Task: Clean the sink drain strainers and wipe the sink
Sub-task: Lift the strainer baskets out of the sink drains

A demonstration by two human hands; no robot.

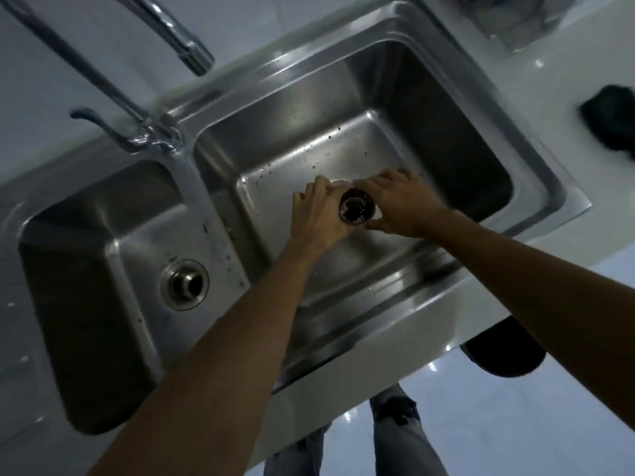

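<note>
- In the head view, over the floor of the larger basin, your left hand (318, 214) and right hand (400, 207) close from both sides on the drain strainer (356, 209), fingers curled around its rim; whether it sits in the drain or is already lifted a little, you cannot tell.
- Inside that two-handed hold, the strainer's cup looks dark with trapped debris.
- Well to the left of your grip, across the divider, the second strainer (184, 284) sits in the smaller basin, untouched.
- The risk, as it looks from here: tilt the cup as it comes up and the muck spills back over the sink (429, 108), which already carries dark specks beyond and to the left of your fingers.
- A wet metal rim may slip between your fingertips and drop, so an even hold on both sides seems wise.
- Up and left of your hands, the faucet (171, 32) spout hangs clear of the basin you work in; no water runs.
- The steel looks damp and dull, and the light is dim.
- Far right of your grip, a dark object (610, 120) lies blurred on the pale counter (563, 46).
- Below your forearms, a shiny floor shows.
</note>
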